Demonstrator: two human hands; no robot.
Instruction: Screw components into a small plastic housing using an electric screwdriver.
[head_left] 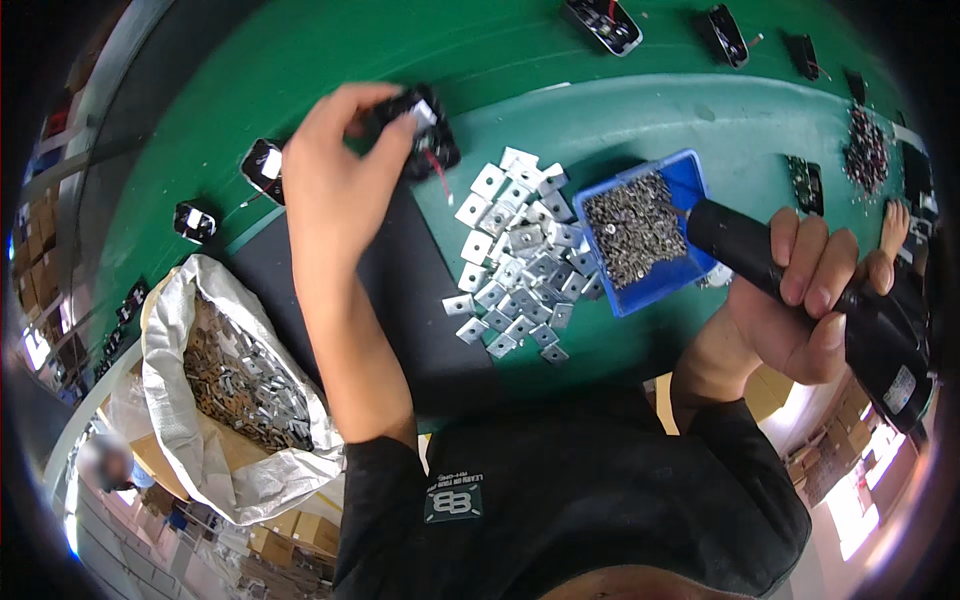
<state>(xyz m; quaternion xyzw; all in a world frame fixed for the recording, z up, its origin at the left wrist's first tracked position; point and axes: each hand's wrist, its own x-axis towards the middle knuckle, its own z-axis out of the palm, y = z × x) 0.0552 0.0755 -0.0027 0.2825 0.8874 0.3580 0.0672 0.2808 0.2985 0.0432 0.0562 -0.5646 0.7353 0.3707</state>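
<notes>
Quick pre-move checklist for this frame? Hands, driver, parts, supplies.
1. Left hand grips the small black fan: ok.
2. Right hand holds the black electric screwdriver: ok.
3. Driver tip sits over the blue screw tray: ok; bit loaded: cannot tell.
4. Metal brackets piled within reach on the green mat: ok.
5. Bracket on the fan: cannot tell.
</notes>
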